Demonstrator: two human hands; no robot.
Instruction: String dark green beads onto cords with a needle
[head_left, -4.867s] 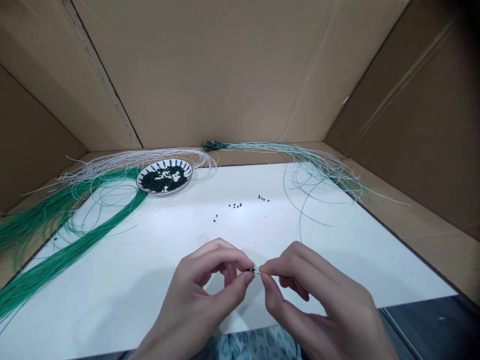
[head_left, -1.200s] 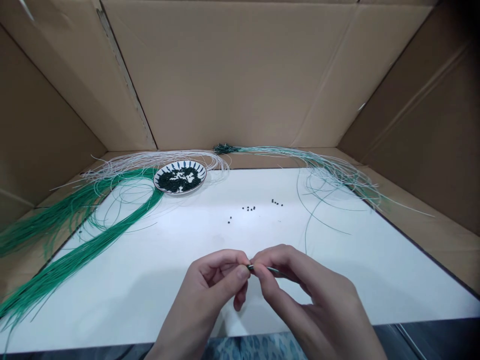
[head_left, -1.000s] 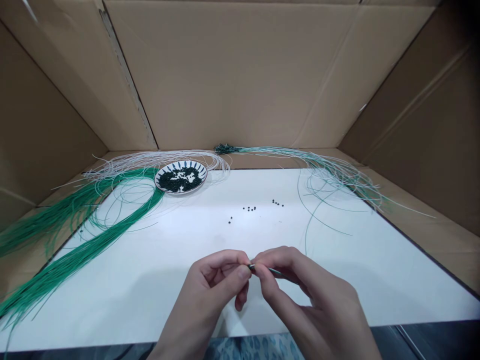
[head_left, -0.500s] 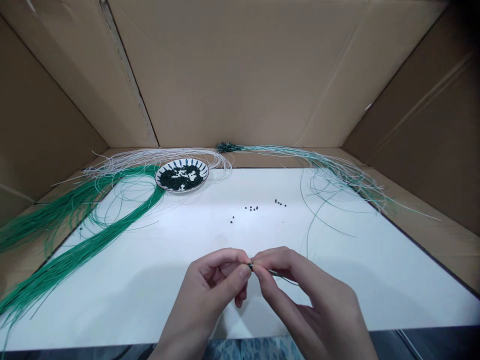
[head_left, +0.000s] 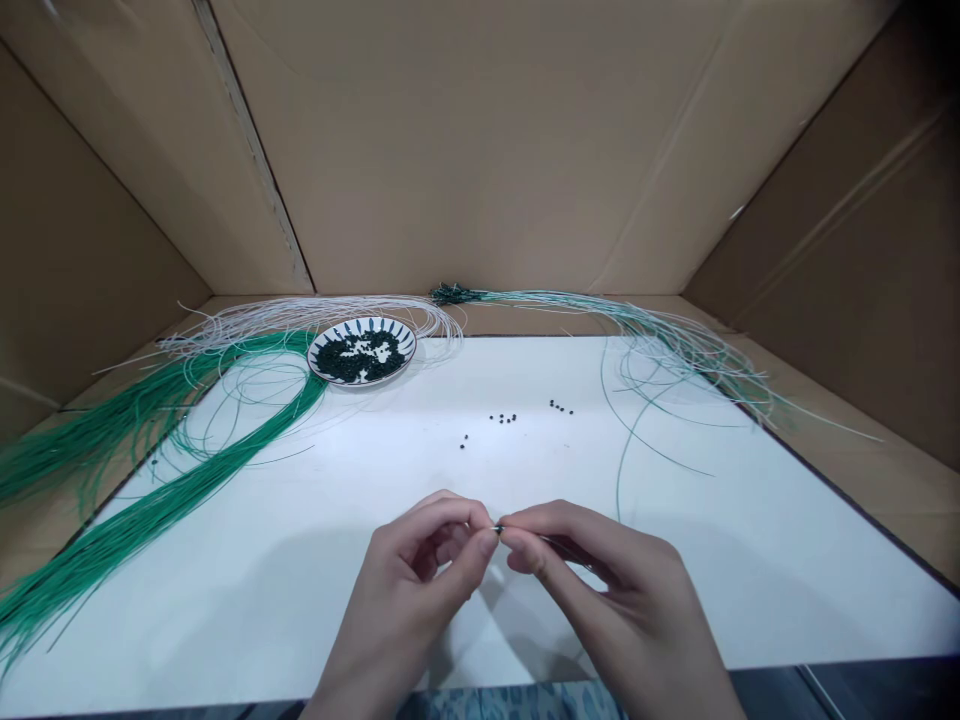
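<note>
My left hand (head_left: 420, 580) and my right hand (head_left: 607, 590) meet low in the middle over the white board (head_left: 337, 520). Thumb and forefinger of the left hand pinch a tiny dark bead (head_left: 497, 528). My right hand pinches a thin green wire (head_left: 559, 545) whose tip touches the bead. That wire trails away under the right hand's fingers. Several loose dark beads (head_left: 504, 418) lie on the board beyond my hands.
A small patterned dish (head_left: 363, 350) with many dark beads stands at the back left. Green wire bundles (head_left: 150, 500) sweep along the left, white wires (head_left: 300, 315) curve behind the dish, pale green wires (head_left: 675, 350) spread at the right. Cardboard walls (head_left: 480, 150) enclose three sides.
Both hands stay pinched together at the bead and wire tip. Their fingertips have closed in tighter, and the view has shifted slightly.
</note>
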